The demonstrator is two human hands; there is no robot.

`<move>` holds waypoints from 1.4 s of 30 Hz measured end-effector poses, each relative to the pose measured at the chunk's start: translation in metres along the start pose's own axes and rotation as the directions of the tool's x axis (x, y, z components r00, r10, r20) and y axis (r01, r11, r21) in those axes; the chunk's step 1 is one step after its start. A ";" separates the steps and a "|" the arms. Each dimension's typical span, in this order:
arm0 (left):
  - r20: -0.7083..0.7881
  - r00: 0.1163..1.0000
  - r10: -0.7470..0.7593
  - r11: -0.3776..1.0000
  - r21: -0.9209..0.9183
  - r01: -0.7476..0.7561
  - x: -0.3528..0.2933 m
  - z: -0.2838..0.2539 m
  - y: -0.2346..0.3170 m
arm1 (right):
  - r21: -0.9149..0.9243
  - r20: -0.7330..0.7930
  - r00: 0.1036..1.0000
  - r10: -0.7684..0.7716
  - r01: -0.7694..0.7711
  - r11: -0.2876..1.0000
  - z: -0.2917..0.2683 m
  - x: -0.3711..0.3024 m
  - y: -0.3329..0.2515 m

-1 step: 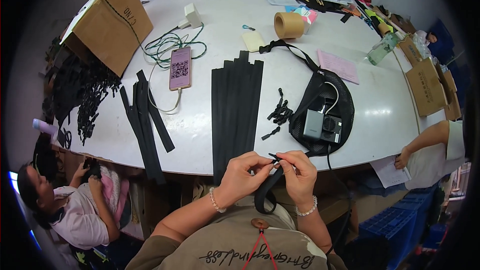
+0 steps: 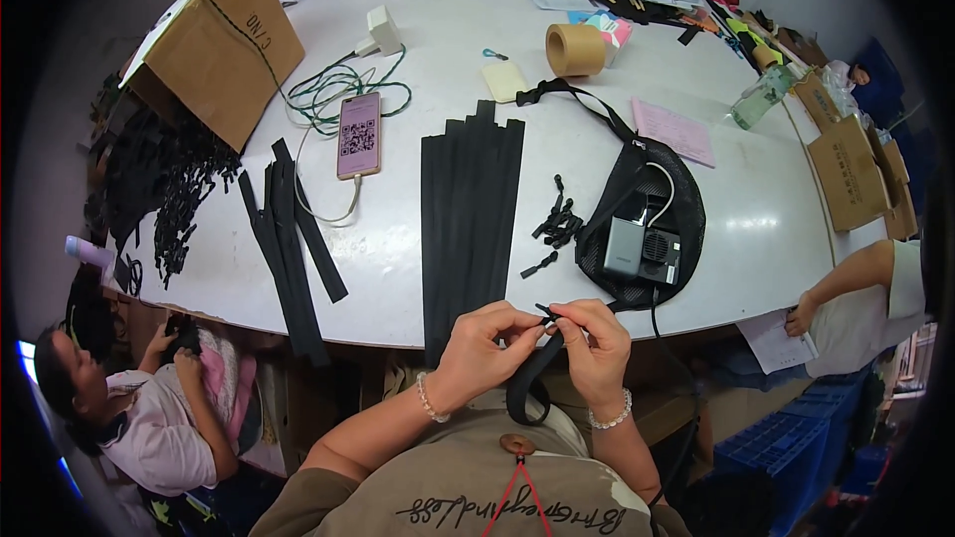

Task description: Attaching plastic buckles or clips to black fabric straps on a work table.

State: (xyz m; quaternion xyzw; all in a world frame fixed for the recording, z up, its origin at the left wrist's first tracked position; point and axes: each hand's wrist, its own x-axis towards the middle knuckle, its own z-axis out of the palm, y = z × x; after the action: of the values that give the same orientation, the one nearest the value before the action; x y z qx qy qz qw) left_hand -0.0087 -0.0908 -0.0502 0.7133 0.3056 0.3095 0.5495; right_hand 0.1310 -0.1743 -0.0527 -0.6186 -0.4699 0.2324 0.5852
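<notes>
My left hand (image 2: 485, 350) and my right hand (image 2: 595, 350) meet at the table's near edge, both closed in a pinch. Between them is the end of a black zipper strip (image 2: 517, 403), whose length loops down in front of my body. A small black zipper pull (image 2: 544, 310) pokes up at my left fingertips; exactly how it joins the strip is hidden by the fingers. Straight ahead lies a row of black zipper strips (image 2: 468, 219), side by side. Several loose zipper pulls (image 2: 562, 226) sit to the right of it.
Right of the pulls lies a black mesh pouch (image 2: 686, 189) with a power bank (image 2: 624, 247). Farther left are more strips (image 2: 284, 259), a phone (image 2: 359, 134) on a cable and a cardboard box (image 2: 224, 50). A tape roll (image 2: 575, 50) stands farther back. Co-workers sit at both sides.
</notes>
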 end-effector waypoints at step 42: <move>0.110 0.979 -0.170 0.964 -0.189 0.189 0.000 0.002 -0.006 | -0.089 -0.039 0.999 -0.003 -0.001 0.996 -0.008 0.005 -0.011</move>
State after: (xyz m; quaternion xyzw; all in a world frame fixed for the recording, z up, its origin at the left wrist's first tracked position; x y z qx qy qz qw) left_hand -0.0078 -0.0902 -0.0562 0.6379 0.3106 0.2539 0.6574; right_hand 0.1365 -0.1758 -0.0398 -0.6482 -0.4687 0.1989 0.5663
